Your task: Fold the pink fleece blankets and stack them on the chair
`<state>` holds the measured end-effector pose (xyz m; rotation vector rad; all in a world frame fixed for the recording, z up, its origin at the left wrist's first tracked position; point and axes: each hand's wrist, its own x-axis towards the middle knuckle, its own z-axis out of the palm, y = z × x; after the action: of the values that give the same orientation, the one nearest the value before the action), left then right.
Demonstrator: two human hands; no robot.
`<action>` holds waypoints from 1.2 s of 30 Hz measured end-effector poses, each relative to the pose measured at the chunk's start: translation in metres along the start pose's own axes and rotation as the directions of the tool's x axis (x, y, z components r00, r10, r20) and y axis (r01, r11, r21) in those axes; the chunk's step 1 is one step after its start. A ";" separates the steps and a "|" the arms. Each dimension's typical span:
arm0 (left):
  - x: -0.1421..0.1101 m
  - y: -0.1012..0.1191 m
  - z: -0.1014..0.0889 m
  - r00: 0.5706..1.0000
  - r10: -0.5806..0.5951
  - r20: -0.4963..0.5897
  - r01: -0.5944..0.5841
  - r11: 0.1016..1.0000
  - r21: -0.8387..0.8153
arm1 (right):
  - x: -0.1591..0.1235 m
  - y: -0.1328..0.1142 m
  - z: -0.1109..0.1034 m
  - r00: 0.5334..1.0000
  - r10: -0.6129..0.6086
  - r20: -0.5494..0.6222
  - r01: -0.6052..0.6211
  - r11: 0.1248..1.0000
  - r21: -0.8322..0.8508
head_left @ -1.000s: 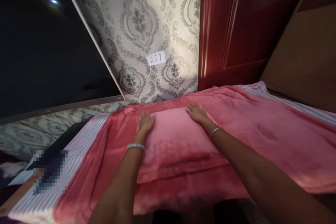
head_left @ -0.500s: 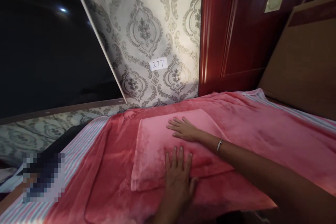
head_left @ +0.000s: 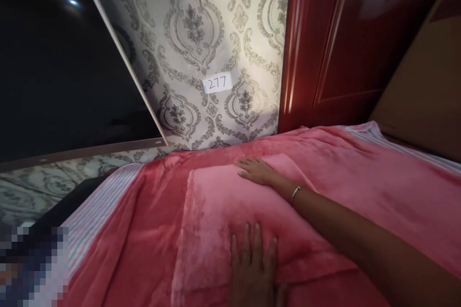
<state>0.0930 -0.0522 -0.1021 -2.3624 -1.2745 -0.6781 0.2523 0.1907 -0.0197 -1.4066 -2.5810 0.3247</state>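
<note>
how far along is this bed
The pink blanket already covers the bed, with the striped sheet showing only along its edges. In hand: the pillow lies on it, pressed by the right hand and the left hand. To go: creases across the blanket.

you can read 277, handwritten in blue on a small white paper label stuck to the grey-patterned damask wallpaper in front of you; nothing else is legible
</note>
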 end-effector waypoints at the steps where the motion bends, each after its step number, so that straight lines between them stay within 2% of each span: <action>1: 0.000 0.000 0.000 1.000 -0.004 0.004 0.004 1.000 -0.002 | 0.000 0.001 0.003 1.000 -0.006 -0.013 0.006 1.000 0.002; 3: 0.001 0.000 -0.005 1.000 -0.013 0.022 0.013 1.000 -0.010 | -0.001 0.003 0.006 1.000 -0.010 -0.022 0.010 1.000 0.004; 7: 0.006 0.000 -0.027 0.996 0.011 0.089 -0.008 0.999 -0.034 | -0.003 -0.001 0.006 0.999 0.018 -0.027 -0.018 1.000 -0.017; 10: 0.009 0.003 -0.042 0.991 -0.013 0.136 0.021 0.998 -0.060 | -0.006 -0.010 -0.002 0.998 0.068 -0.015 -0.069 0.996 -0.058; 13: 0.009 0.002 -0.054 0.993 -0.010 0.119 0.022 0.995 -0.101 | -0.012 -0.029 -0.014 0.994 0.107 -0.033 -0.110 0.988 -0.106; 15: 0.006 -0.002 -0.061 0.997 0.005 0.076 0.003 0.995 -0.099 | -0.018 -0.050 -0.020 0.998 0.021 -0.057 -0.028 0.992 -0.122; 17: -0.001 -0.010 -0.069 0.999 -0.029 0.021 0.030 0.998 -0.050 | -0.026 -0.078 -0.021 0.988 -0.144 -0.047 0.138 0.983 -0.121; 20: -0.017 -0.027 -0.075 0.990 -0.140 -0.017 0.140 0.990 0.035 | -0.033 -0.118 -0.013 0.927 -0.373 0.032 0.375 0.923 -0.087; 23: -0.036 -0.040 -0.068 0.988 -0.156 -0.001 0.156 0.985 0.078 | -0.027 -0.141 0.001 0.870 -0.481 0.106 0.487 0.873 -0.040; 25: -0.045 -0.043 -0.058 0.991 -0.132 -0.016 0.133 0.987 0.090 | -0.013 -0.142 0.009 0.863 -0.493 0.113 0.498 0.866 -0.028; 30: -0.048 -0.040 -0.030 0.968 -0.169 -0.184 0.182 0.982 0.051 | 0.039 -0.121 0.018 0.899 -0.424 0.106 0.429 0.903 -0.026; 33: -0.047 -0.038 -0.019 0.958 -0.183 -0.219 0.197 0.979 0.044 | 0.064 -0.107 0.023 0.932 -0.346 0.106 0.345 0.938 0.024; 36: -0.048 -0.038 -0.013 0.950 -0.203 -0.236 0.217 0.976 0.034 | 0.078 -0.096 0.031 0.955 -0.278 0.107 0.269 0.959 0.091</action>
<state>0.0350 -0.0713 -0.1147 -2.0467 -1.4300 -0.9368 0.1255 0.2027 -0.0182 -1.0140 -2.7806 0.4696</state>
